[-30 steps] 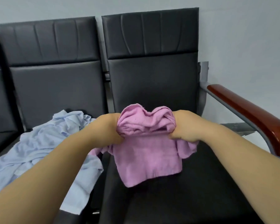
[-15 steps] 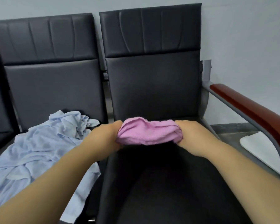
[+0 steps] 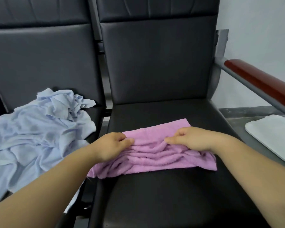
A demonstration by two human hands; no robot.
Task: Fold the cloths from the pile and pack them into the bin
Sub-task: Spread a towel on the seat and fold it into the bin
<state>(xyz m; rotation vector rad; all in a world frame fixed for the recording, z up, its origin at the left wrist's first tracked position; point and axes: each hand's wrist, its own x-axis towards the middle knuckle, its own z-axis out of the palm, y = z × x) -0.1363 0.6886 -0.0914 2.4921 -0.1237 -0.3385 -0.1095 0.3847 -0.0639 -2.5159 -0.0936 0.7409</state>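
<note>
A pink cloth (image 3: 155, 153) lies spread but wrinkled on the black seat (image 3: 171, 195) of the right chair. My left hand (image 3: 110, 148) rests on its left part, fingers curled and pinching a fold. My right hand (image 3: 194, 140) sits on its right part, fingers curled and pinching the fabric too. A pile of light blue cloth (image 3: 34, 134) lies crumpled on the seat of the chair to the left. A white bin (image 3: 273, 139) shows only as a corner at the right edge, on the floor.
The right chair has a grey metal arm with a red-brown wooden armrest (image 3: 260, 83) on its right side. Black backrests (image 3: 155, 60) stand behind both seats. A narrow gap (image 3: 104, 112) separates the two chairs.
The pink cloth was held bunched in the air between both hands; now it lies laid out on the seat. Both hands have come down onto it and the view has tilted downward.
</note>
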